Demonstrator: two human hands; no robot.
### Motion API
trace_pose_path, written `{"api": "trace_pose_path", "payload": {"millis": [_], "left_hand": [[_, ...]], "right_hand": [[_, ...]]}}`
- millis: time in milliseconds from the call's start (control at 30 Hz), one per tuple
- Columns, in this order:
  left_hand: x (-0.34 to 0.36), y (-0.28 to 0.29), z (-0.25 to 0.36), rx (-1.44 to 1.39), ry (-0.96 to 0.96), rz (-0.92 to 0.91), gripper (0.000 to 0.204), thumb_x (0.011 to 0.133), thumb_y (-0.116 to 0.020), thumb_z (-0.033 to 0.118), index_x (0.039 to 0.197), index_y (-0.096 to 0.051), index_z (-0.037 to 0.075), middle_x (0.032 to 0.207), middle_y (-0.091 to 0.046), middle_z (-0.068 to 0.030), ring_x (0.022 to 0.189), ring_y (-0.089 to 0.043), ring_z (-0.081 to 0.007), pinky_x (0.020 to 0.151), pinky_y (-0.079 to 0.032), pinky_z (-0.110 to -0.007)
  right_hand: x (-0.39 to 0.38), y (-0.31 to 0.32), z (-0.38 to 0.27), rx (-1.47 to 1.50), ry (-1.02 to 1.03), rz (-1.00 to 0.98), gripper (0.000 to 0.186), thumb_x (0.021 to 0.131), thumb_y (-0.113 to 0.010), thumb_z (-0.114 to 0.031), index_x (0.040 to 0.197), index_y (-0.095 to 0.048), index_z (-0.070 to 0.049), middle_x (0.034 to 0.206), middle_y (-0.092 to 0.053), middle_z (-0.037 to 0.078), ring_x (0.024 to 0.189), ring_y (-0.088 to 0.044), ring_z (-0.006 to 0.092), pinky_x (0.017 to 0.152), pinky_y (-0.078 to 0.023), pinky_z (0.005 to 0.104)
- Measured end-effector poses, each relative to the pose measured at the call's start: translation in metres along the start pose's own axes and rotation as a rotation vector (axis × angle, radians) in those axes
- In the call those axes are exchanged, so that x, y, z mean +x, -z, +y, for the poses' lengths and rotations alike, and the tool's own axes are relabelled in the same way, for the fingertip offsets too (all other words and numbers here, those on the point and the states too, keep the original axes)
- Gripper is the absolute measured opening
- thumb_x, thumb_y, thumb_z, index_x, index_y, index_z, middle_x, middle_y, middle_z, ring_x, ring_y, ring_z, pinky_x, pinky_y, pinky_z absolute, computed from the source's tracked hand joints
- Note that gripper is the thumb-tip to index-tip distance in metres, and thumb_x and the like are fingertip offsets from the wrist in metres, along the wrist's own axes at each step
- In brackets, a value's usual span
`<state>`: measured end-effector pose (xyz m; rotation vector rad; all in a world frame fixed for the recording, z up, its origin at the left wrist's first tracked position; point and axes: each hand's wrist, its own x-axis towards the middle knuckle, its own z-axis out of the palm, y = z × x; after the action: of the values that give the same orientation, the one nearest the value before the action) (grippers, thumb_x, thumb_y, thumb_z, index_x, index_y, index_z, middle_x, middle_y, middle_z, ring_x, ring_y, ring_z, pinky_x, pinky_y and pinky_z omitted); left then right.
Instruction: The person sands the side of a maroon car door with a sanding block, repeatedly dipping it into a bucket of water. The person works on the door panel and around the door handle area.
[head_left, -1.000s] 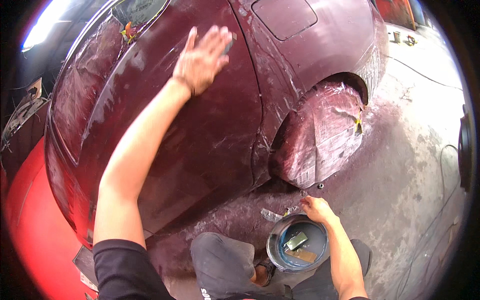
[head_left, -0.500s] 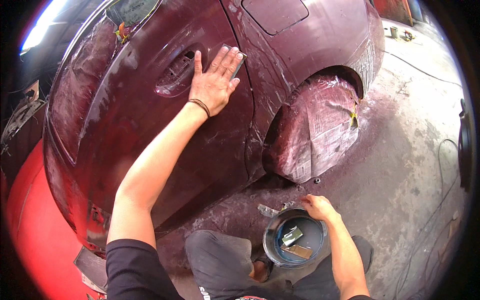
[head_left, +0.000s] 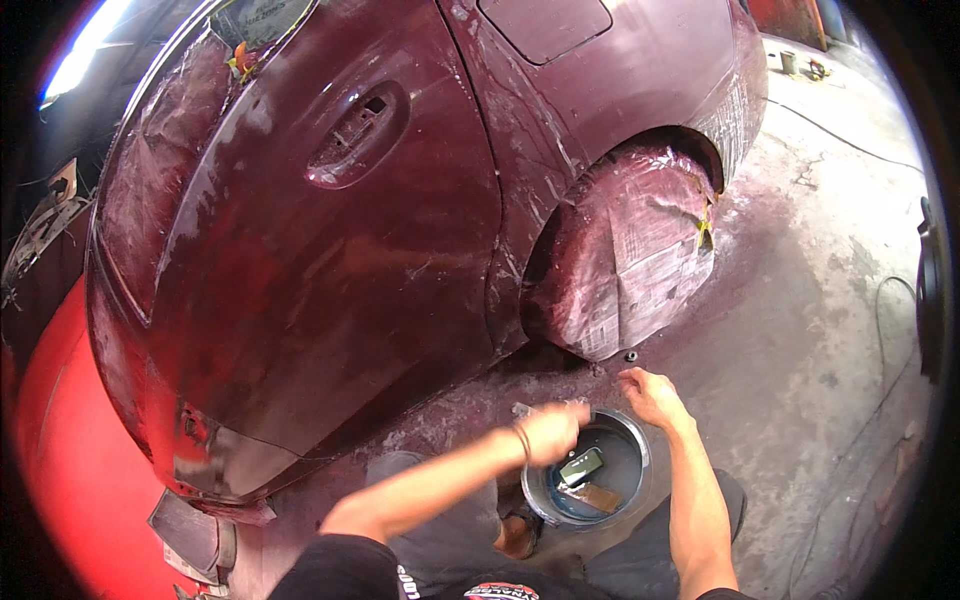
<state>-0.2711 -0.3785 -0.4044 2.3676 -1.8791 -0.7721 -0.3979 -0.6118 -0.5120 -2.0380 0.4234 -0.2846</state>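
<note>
A dark bucket (head_left: 640, 487) of greyish water stands on the floor between my legs. In it lie a green block (head_left: 581, 466) and a flat brown piece (head_left: 597, 497). My left hand (head_left: 557, 432) is over the bucket's left rim, smeared by motion, so its fingers and anything in them are unclear. Just past the far right rim is my right hand (head_left: 653, 397), its fingers curled closed; what they hold, if anything, is hidden. Ahead stands a dark maroon car door (head_left: 400, 260), wet-looking and streaked, with an empty handle recess (head_left: 360, 135).
Creased, overspray-stained paper (head_left: 630, 260) covers the wheel. A fuel flap (head_left: 548, 25) is above it. On the left is a red car panel (head_left: 80, 430). A cable (head_left: 840, 140) runs over the concrete floor (head_left: 770, 330). A small nut-like piece (head_left: 631, 356) lies near the wheel.
My left hand has come off the door beside the handle recess, where it pressed a flat greenish pad, and swung down to the bucket. My right hand has lifted slightly away from the rim.
</note>
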Motion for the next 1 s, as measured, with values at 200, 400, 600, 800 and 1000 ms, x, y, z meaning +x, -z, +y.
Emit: {"api": "trace_pose_path", "payload": {"millis": [200, 400, 600, 800, 1000], "left_hand": [[0.028, -0.263, -0.012, 0.197, 0.16, -0.179, 0.064, 0.116, -0.048, 0.031, 0.173, -0.043, 0.003, 0.175, -0.048, -0.0248, 0.164, -0.046, -0.0412, 0.134, -0.039, -0.047], [0.058, -0.326, -0.03, -0.065, 0.244, -0.588, 0.056, 0.116, -0.053, 0.037, 0.163, -0.058, 0.008, 0.167, -0.059, -0.0214, 0.158, -0.054, -0.0408, 0.129, -0.043, -0.057], [0.033, -0.194, -0.064, -1.183, 0.424, -0.187, 0.054, 0.117, -0.06, 0.043, 0.158, -0.068, 0.008, 0.145, -0.076, -0.0108, 0.124, -0.073, -0.0228, 0.097, -0.063, -0.042], [-0.018, 0.24, -0.027, -1.15, -0.168, 0.555, 0.07, 0.107, -0.08, 0.042, 0.162, -0.061, 0.002, 0.146, -0.075, -0.0152, 0.106, -0.078, -0.0276, 0.099, -0.065, -0.046], [-0.047, 0.51, 0.006, 1.255, -0.189, 1.003, 0.049, 0.118, -0.055, 0.026, 0.166, -0.06, 0.018, 0.166, -0.065, -0.0067, 0.151, -0.062, -0.028, 0.124, -0.049, -0.049]], "right_hand": [[-0.014, 0.002, -0.02, -0.006, 0.022, -0.041, 0.033, 0.106, -0.067, -0.022, 0.132, -0.078, -0.004, 0.119, -0.082, 0.025, 0.118, -0.078, 0.0442, 0.105, -0.06, 0.0531], [-0.029, 0.012, -0.038, -0.038, 0.024, -0.065, 0.034, 0.105, -0.065, -0.017, 0.133, -0.078, -0.003, 0.123, -0.082, 0.023, 0.12, -0.078, 0.0431, 0.107, -0.06, 0.0516], [-0.02, 0.009, -0.017, -0.029, -0.06, -0.143, 0.041, 0.101, -0.065, -0.013, 0.139, -0.076, -0.002, 0.128, -0.083, 0.02, 0.125, -0.078, 0.037, 0.112, -0.059, 0.0456], [-0.01, 0.002, 0.002, -0.086, -0.054, -0.123, 0.037, 0.103, -0.065, -0.017, 0.136, -0.078, -0.005, 0.124, -0.083, 0.023, 0.122, -0.078, 0.0409, 0.108, -0.06, 0.0498], [0.013, -0.032, -0.006, -0.067, 0.058, -0.139, 0.033, 0.105, -0.072, -0.022, 0.133, -0.08, -0.007, 0.117, -0.083, 0.026, 0.115, -0.08, 0.0425, 0.101, -0.062, 0.0498]]}}
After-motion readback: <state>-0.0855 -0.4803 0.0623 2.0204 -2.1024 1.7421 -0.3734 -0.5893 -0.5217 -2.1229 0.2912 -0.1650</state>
